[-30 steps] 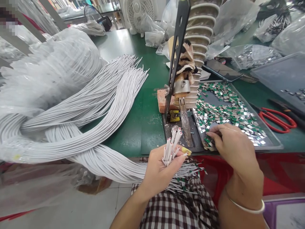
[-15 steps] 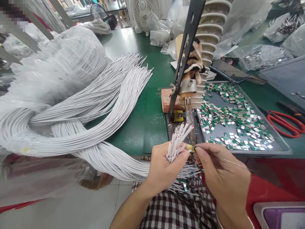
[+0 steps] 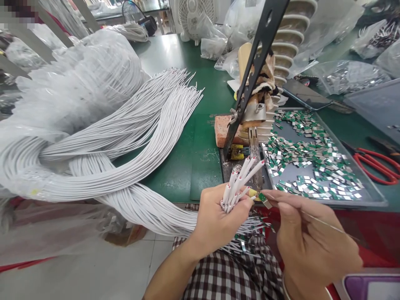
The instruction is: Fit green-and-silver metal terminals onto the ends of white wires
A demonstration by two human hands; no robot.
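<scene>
My left hand [image 3: 220,221] is closed around a bundle of white cables [image 3: 239,183], their reddish cut ends pointing up. A small green circuit board [image 3: 265,201] with a silvery end sits just past my left thumb, by the tip of one cable. Whether it is joined to that cable cannot be made out. In my right hand [image 3: 315,237] a thin strand of solder wire [image 3: 325,225] runs along the fingers. The right index fingertip is close to the board, while the thumb is drawn back. Above them stands a clamped soldering iron [image 3: 254,143].
A tray [image 3: 375,200] of loose circuit boards lies to the right, beside red-handled scissors [image 3: 376,164]. A brick [image 3: 222,131], black metal bracket [image 3: 250,79] and ribbed hose [image 3: 289,46] stand ahead. Long white cable bundles [image 3: 131,179] cover the left. Several cables with boards rest on the lap.
My right hand has moved right and its thumb has pulled back from the small circuit board, which now shows plainly. My left hand keeps its hold on the cables. The view has shifted slightly.
</scene>
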